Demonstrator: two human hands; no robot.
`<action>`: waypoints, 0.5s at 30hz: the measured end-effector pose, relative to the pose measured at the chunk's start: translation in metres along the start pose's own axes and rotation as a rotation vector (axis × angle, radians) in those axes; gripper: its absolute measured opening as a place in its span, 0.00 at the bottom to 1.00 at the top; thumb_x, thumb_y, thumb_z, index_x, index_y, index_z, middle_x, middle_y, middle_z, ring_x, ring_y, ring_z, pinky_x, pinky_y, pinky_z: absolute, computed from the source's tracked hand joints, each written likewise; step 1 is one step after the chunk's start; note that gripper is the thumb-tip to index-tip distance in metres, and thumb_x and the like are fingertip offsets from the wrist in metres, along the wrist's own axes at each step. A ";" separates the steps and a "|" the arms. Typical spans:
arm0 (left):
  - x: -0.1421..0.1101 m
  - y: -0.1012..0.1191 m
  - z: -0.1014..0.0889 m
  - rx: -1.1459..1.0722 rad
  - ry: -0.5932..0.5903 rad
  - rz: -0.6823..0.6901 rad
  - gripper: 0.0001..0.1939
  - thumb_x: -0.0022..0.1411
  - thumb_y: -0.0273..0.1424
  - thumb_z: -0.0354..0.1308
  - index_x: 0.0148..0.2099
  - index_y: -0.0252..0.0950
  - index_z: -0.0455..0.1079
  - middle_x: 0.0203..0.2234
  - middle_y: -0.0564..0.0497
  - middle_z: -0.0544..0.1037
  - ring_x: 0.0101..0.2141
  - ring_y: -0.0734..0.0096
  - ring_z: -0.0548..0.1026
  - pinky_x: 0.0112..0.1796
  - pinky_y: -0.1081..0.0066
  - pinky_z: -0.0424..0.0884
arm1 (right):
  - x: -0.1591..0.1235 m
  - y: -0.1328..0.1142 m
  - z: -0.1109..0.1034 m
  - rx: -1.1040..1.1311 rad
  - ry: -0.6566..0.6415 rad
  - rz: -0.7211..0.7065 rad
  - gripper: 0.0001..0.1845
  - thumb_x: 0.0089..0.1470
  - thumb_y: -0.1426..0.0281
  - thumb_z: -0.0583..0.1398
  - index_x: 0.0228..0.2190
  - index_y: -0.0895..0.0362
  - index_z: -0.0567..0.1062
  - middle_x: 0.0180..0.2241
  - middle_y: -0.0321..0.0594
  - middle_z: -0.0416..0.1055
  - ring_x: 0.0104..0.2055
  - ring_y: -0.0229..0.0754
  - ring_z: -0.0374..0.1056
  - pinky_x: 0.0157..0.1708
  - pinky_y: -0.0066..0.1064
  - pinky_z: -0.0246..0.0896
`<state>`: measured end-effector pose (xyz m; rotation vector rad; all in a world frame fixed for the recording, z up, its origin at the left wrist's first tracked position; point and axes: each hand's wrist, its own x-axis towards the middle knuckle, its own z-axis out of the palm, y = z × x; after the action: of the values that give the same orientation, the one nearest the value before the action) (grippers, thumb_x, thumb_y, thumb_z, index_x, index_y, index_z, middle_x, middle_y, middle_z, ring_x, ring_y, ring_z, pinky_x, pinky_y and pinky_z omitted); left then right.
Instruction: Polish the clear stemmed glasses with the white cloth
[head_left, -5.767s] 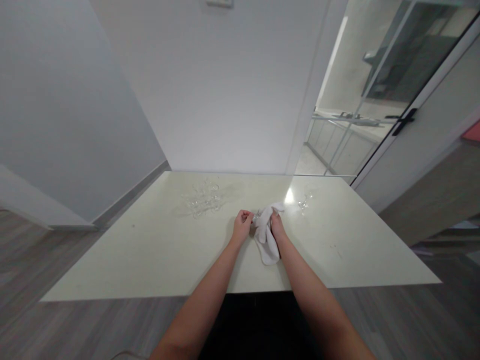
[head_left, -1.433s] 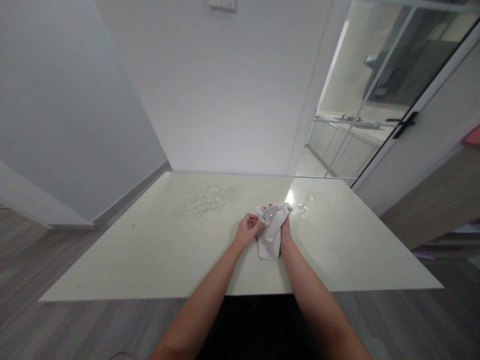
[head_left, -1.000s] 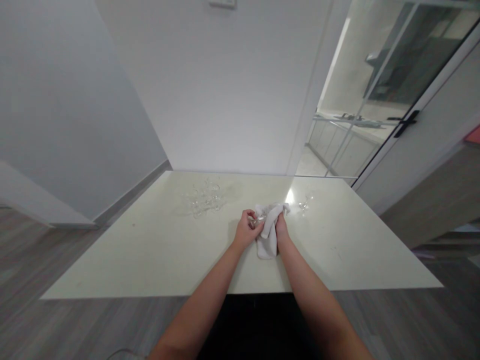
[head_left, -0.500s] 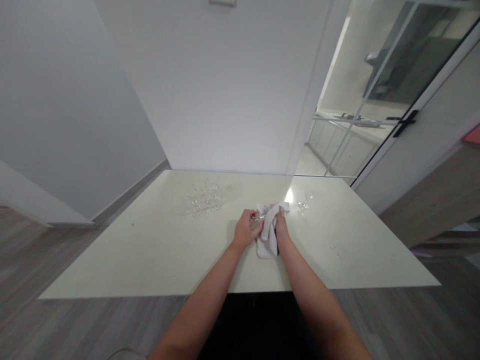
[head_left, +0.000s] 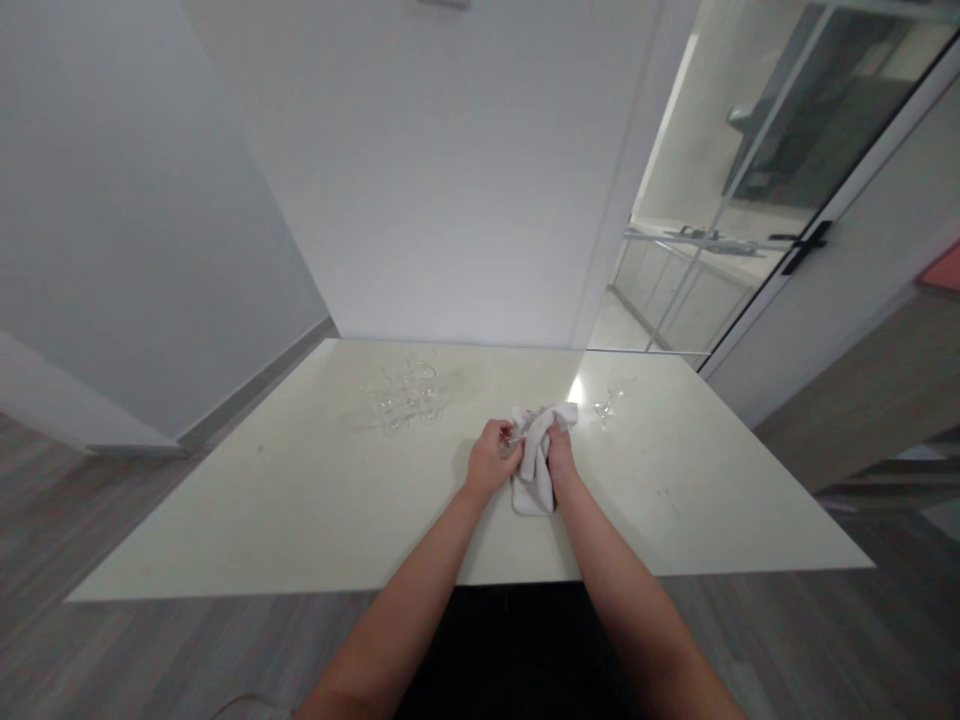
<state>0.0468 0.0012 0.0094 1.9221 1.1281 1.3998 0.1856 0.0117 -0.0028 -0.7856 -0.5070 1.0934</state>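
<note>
Over the near middle of the table, my left hand [head_left: 491, 458] is closed around a clear drinking glass [head_left: 508, 442]. My right hand [head_left: 561, 456] grips a white cloth [head_left: 535, 470], which wraps the right part of the glass and hangs down in folds. The cloth hides much of the glass and some of my right fingers. Beyond my left hand, several clear glasses [head_left: 407, 398] stand close together on the table. To the right of the cloth is another clear glass piece [head_left: 607, 405], faint against the glare.
The pale table [head_left: 300, 510] has its front edge right before my body. A white wall panel [head_left: 465, 200] rises behind it. At the right is a glazed door with a black handle [head_left: 810, 245].
My hands stay in nearly the same place, with the glass and cloth shifting only slightly. The whole view has moved a little.
</note>
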 end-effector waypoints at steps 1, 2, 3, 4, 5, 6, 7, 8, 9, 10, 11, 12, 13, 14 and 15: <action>-0.001 0.002 -0.001 0.080 -0.018 0.109 0.08 0.58 0.31 0.59 0.41 0.38 0.68 0.34 0.50 0.74 0.34 0.68 0.73 0.38 0.68 0.70 | 0.001 0.000 -0.001 0.001 0.008 0.002 0.20 0.39 0.59 0.69 0.34 0.56 0.75 0.31 0.35 0.80 0.32 0.41 0.73 0.36 0.31 0.70; -0.003 0.003 -0.002 0.136 -0.046 0.195 0.05 0.59 0.30 0.58 0.40 0.38 0.68 0.34 0.49 0.74 0.36 0.67 0.73 0.40 0.67 0.70 | 0.002 0.001 -0.001 -0.004 0.009 0.007 0.20 0.39 0.58 0.69 0.34 0.56 0.75 0.31 0.35 0.80 0.32 0.40 0.73 0.36 0.31 0.70; -0.004 0.004 -0.002 0.165 -0.072 0.252 0.03 0.60 0.28 0.56 0.38 0.38 0.69 0.34 0.48 0.74 0.38 0.66 0.73 0.41 0.66 0.70 | 0.003 0.000 -0.002 -0.013 0.007 0.014 0.20 0.39 0.58 0.69 0.33 0.56 0.75 0.30 0.35 0.79 0.32 0.40 0.73 0.36 0.30 0.69; -0.004 0.004 -0.001 0.168 -0.087 0.270 0.03 0.61 0.28 0.55 0.38 0.38 0.69 0.34 0.48 0.74 0.38 0.65 0.73 0.41 0.66 0.69 | 0.003 0.000 -0.002 -0.022 0.005 0.020 0.20 0.39 0.57 0.69 0.33 0.56 0.75 0.30 0.35 0.79 0.31 0.40 0.72 0.35 0.30 0.69; -0.004 0.003 0.000 0.142 -0.091 0.249 0.02 0.61 0.28 0.55 0.37 0.38 0.69 0.34 0.48 0.74 0.37 0.66 0.73 0.40 0.67 0.69 | 0.002 -0.001 -0.001 -0.030 0.000 0.025 0.20 0.39 0.57 0.69 0.32 0.56 0.75 0.30 0.35 0.79 0.31 0.40 0.72 0.35 0.30 0.69; -0.004 0.002 0.002 0.087 -0.092 0.192 0.02 0.61 0.29 0.55 0.37 0.38 0.68 0.33 0.49 0.74 0.35 0.67 0.73 0.38 0.68 0.69 | 0.001 -0.002 -0.001 -0.038 -0.007 0.029 0.20 0.39 0.57 0.69 0.33 0.56 0.76 0.31 0.35 0.80 0.31 0.40 0.72 0.35 0.30 0.69; -0.003 0.000 0.005 0.004 -0.095 0.105 0.02 0.62 0.30 0.55 0.36 0.38 0.68 0.31 0.50 0.73 0.32 0.69 0.72 0.35 0.69 0.69 | 0.000 -0.003 0.000 -0.044 -0.015 0.031 0.20 0.39 0.58 0.69 0.33 0.56 0.76 0.32 0.36 0.80 0.32 0.41 0.72 0.35 0.30 0.69; -0.001 -0.002 0.007 -0.097 -0.104 0.001 0.04 0.62 0.33 0.55 0.35 0.38 0.67 0.28 0.52 0.72 0.29 0.71 0.71 0.32 0.70 0.68 | -0.001 -0.005 0.001 -0.045 -0.024 0.031 0.20 0.40 0.58 0.69 0.33 0.56 0.75 0.32 0.36 0.80 0.32 0.41 0.72 0.35 0.30 0.69; 0.000 -0.005 0.009 -0.203 -0.120 -0.108 0.07 0.62 0.35 0.55 0.34 0.38 0.66 0.25 0.53 0.71 0.26 0.72 0.69 0.29 0.72 0.67 | -0.003 -0.006 0.002 -0.043 -0.034 0.029 0.20 0.41 0.58 0.69 0.34 0.55 0.75 0.33 0.36 0.80 0.32 0.41 0.72 0.34 0.31 0.69; 0.002 -0.007 0.011 -0.300 -0.141 -0.204 0.09 0.61 0.38 0.55 0.33 0.37 0.66 0.23 0.55 0.69 0.23 0.73 0.67 0.27 0.73 0.65 | -0.004 -0.007 0.003 -0.039 -0.047 0.026 0.20 0.41 0.58 0.69 0.36 0.55 0.75 0.34 0.36 0.80 0.32 0.41 0.72 0.34 0.31 0.69; 0.003 -0.008 0.011 -0.372 -0.157 -0.276 0.12 0.61 0.40 0.55 0.31 0.37 0.65 0.21 0.56 0.68 0.22 0.74 0.66 0.26 0.73 0.64 | -0.005 -0.007 0.004 -0.036 -0.059 0.020 0.20 0.42 0.58 0.68 0.37 0.54 0.74 0.34 0.36 0.80 0.32 0.41 0.73 0.34 0.32 0.69; 0.004 -0.009 0.011 -0.410 -0.160 -0.314 0.13 0.60 0.41 0.56 0.31 0.37 0.65 0.21 0.56 0.68 0.22 0.74 0.66 0.25 0.73 0.64 | -0.006 -0.008 0.005 -0.032 -0.064 0.012 0.21 0.42 0.59 0.68 0.38 0.54 0.74 0.34 0.36 0.80 0.32 0.42 0.73 0.34 0.32 0.69; 0.004 -0.009 0.010 -0.404 -0.148 -0.318 0.13 0.60 0.42 0.56 0.31 0.37 0.66 0.21 0.56 0.69 0.22 0.74 0.67 0.26 0.74 0.64 | -0.006 -0.008 0.005 -0.030 -0.065 0.004 0.21 0.42 0.59 0.68 0.38 0.53 0.73 0.34 0.36 0.80 0.32 0.42 0.73 0.34 0.33 0.69; 0.003 -0.009 0.009 -0.357 -0.125 -0.289 0.12 0.60 0.41 0.57 0.33 0.37 0.67 0.22 0.55 0.70 0.23 0.73 0.68 0.27 0.73 0.64 | -0.006 -0.008 0.005 -0.031 -0.060 -0.002 0.21 0.42 0.59 0.68 0.38 0.53 0.73 0.34 0.36 0.80 0.32 0.42 0.73 0.34 0.33 0.69; 0.002 -0.007 0.007 -0.278 -0.101 -0.233 0.10 0.59 0.39 0.59 0.35 0.38 0.68 0.24 0.55 0.71 0.25 0.72 0.69 0.29 0.73 0.66 | -0.005 -0.008 0.005 -0.033 -0.049 -0.007 0.21 0.41 0.59 0.68 0.37 0.53 0.73 0.34 0.36 0.80 0.33 0.42 0.73 0.35 0.33 0.69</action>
<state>0.0512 0.0071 0.0022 1.5932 1.0142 1.2450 0.1844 0.0070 0.0064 -0.7870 -0.5702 1.1023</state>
